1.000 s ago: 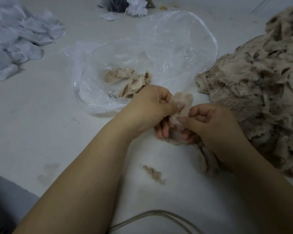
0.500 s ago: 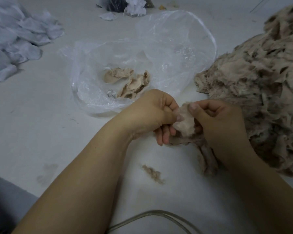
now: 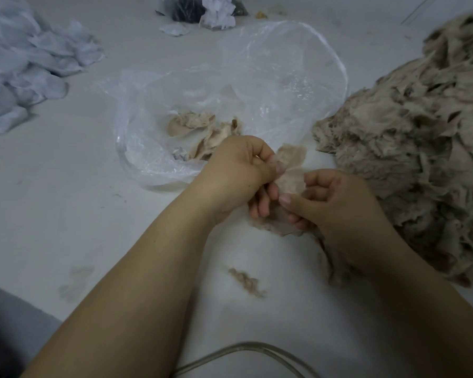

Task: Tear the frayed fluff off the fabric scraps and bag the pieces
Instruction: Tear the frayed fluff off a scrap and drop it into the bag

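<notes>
Fluff (image 3: pixel 247 282) already torn lies loose on the table (image 3: pixel 52 214) nearest the body; beyond it the scrap (image 3: pixel 291 170) is pinched by the left hand (image 3: pixel 238 173) and by the right hand (image 3: pixel 336 211), thumb against fingers. Grips are best kept close to the frayed edge, so only fluff is pulled away. Farther off, the open bag (image 3: pixel 257 85) holds finished pieces, with the pile (image 3: pixel 421 148) beside it

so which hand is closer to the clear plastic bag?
Left. The left hand overlaps the near rim of the clear plastic bag while pinching the beige scrap. The right hand holds the scrap's other side, nearer the person and apart from the bag.
</notes>
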`<control>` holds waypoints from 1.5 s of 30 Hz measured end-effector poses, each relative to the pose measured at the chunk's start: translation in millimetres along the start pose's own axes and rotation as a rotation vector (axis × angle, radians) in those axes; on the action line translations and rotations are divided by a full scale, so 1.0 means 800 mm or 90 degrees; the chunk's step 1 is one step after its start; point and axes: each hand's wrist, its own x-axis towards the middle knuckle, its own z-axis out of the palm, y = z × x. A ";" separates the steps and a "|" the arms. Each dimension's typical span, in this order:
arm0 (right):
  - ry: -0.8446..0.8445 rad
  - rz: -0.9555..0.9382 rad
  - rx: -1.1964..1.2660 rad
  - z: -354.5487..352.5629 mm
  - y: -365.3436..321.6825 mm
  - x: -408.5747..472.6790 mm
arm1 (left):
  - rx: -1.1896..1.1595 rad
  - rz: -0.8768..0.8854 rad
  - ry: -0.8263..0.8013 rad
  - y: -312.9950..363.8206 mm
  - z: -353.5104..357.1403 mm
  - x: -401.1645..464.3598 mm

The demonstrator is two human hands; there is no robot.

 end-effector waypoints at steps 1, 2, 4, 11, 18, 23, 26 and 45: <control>0.009 -0.002 -0.026 -0.002 0.003 0.001 | -0.015 0.011 0.038 0.000 0.000 0.001; 0.027 -0.013 -0.071 -0.003 0.007 0.002 | -0.035 0.032 0.091 0.000 -0.001 0.002; 0.086 -0.084 -0.200 -0.005 0.015 0.005 | -0.061 0.105 0.224 0.000 -0.004 0.004; 0.065 -0.233 -0.642 -0.024 0.023 0.015 | 0.065 0.170 0.391 -0.006 -0.001 0.009; 0.105 -0.279 -0.557 -0.019 0.022 0.017 | 0.398 0.061 0.106 -0.013 0.013 0.006; 0.125 -0.299 -0.503 -0.015 0.022 0.017 | 0.483 0.019 0.006 -0.013 0.013 0.006; 0.110 -0.240 -0.478 -0.016 0.024 0.016 | 0.389 0.022 0.023 -0.011 0.013 0.005; 0.058 -0.133 -0.155 0.005 0.009 0.003 | 0.027 -0.036 -0.029 0.003 -0.004 -0.005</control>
